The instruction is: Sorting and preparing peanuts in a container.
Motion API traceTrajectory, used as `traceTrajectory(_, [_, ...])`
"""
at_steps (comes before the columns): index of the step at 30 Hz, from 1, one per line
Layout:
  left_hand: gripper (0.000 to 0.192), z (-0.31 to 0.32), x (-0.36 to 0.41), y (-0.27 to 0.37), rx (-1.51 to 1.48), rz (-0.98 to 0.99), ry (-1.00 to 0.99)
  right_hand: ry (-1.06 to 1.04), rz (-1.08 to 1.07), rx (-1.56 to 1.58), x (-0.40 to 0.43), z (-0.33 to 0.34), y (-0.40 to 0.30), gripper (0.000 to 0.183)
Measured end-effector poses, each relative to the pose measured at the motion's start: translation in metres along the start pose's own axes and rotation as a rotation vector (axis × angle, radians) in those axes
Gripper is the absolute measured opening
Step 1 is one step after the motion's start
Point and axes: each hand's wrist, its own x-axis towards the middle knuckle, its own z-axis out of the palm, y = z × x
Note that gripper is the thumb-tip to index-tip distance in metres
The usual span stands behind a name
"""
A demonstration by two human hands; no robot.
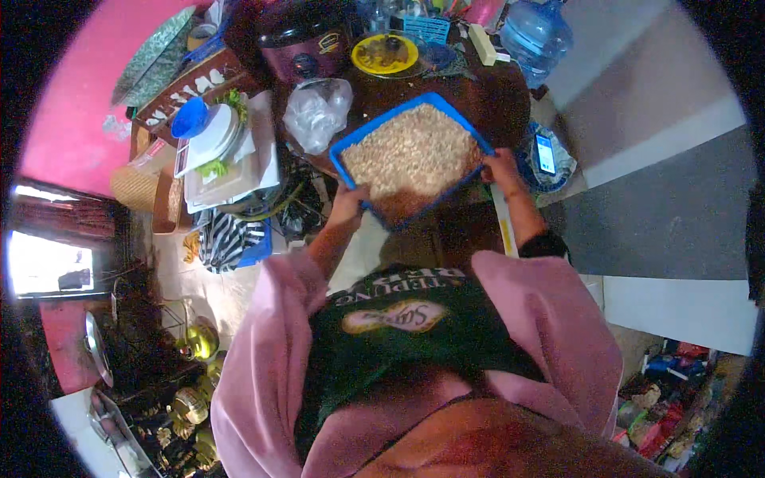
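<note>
A blue rectangular plastic tray is held tilted before me, at the near edge of a dark brown table. Pale beige granular pieces cover most of its bottom; a reddish-brown patch shows at the near corner. My left hand grips the tray's near left side. My right hand holds its right corner. The fingers under the tray are hidden. A clear plastic bag lies on the table just left of the tray.
Beyond the tray stand a dark rice cooker, a yellow plate of food and a blue water jug. Stacked containers with a blue bowl are at left. A lit phone lies at right, near my right forearm.
</note>
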Motion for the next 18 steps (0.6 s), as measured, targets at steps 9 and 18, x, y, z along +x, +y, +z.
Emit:
traceTrajectory(9, [0.015,-0.027,-0.095,0.028,0.019,-0.517,0.198,0.443,-0.455,-1.065,0.028,-0.022,0.086,0.053])
traceTrajectory(18, [0.003,-0.119,-0.176,0.005,-0.187,-0.401,0.419,0.354,-0.37,-1.035,0.127,0.065,0.015,0.086])
